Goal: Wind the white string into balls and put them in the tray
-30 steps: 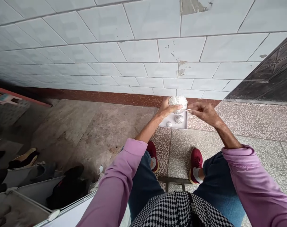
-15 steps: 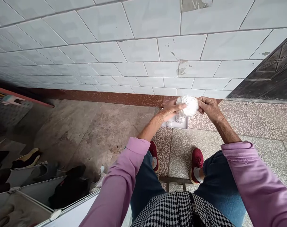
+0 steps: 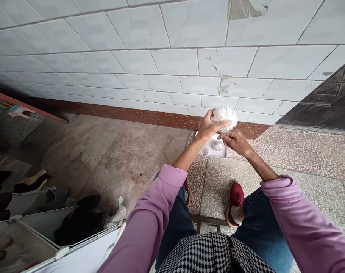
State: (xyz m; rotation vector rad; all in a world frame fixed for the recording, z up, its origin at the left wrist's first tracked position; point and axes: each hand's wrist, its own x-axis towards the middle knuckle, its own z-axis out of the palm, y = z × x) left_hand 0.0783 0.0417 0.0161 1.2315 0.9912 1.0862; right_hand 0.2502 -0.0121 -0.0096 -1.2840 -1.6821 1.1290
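So we've got our left hand (image 3: 208,127) wrapped round a fluffy white ball (image 3: 225,116), thumb laid across the front of it. Our right hand (image 3: 235,141) is just below that, fingertips drawn in narrow by the ball's underside, but it's too small for us to tell if we're pinching a strand there. Under both hands there's a shallow pale tray (image 3: 210,144), with a patterned ball (image 3: 217,146) right by our right fingertips and a smaller ball (image 3: 206,151) over nearer our left wrist. Beyond our hands is a white tiled wall (image 3: 178,30) with a reddish-brown strip (image 3: 127,115) along its foot, and closer to us than the hands is our red shoe (image 3: 235,194)
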